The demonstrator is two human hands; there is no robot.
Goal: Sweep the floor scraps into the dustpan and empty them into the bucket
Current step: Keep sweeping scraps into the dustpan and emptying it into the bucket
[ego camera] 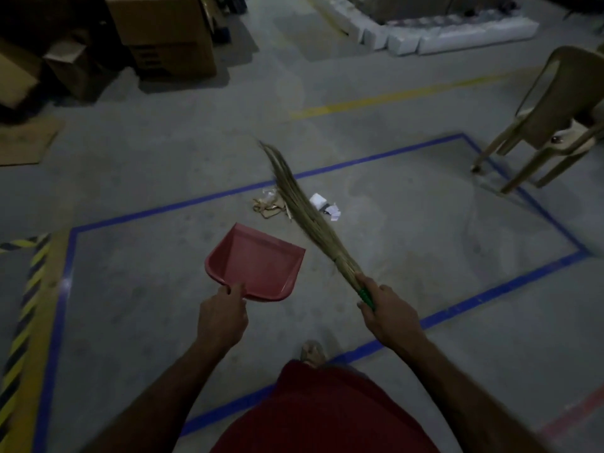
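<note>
- Floor scraps (287, 204) are seen as a small heap of brown cardboard bits and white paper pieces on grey concrete, inside a large rectangle marked in blue tape (359, 161).
- Cardboard boxes (163, 34) are stacked at the far left, and a row of white blocks (457, 37) is laid along the far right.
- A tan plastic chair (555, 112) is placed at the right, with its legs on the corner of the taped rectangle.
- A grass broom (307, 214) is held slantwise, its long bristles reaching across the scrap heap and past the tape line.
- A red dustpan (258, 266) is held low, just short of the heap, its open mouth turned toward the scraps.
- The right hand (389, 312) is wrapped firmly around the broom's green handle end.
- The left hand (222, 318) is closed on the dustpan's handle, which is hidden beneath the fingers.
- A foot (312, 353) is seen on the near tape line.
</note>
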